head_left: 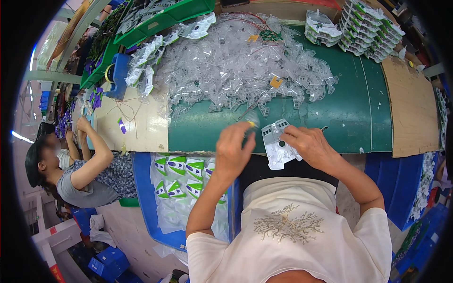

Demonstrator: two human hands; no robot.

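My right hand [309, 146] pinches the right edge of a white and grey plastic housing [275, 134] with a round dark hole and slotted dark windows. The housing is tilted over the near edge of the green bench top. Just left of it, my left hand [234, 147] is closed, fingers curled and smeared by motion. A blurred thing with a yellow spot shows at its fingertips, too unclear to name. Beyond both hands spreads a big heap of clear plastic parts [226, 66], with small orange pieces [276, 82] among them.
Stacked white and green housings [361, 30] stand at the back right. At the far left are a green bin [165, 21] and a blue tape dispenser [117, 75]. A blue crate [144, 198] of green-white parts sits below the bench. A co-worker [89, 174] works at left.
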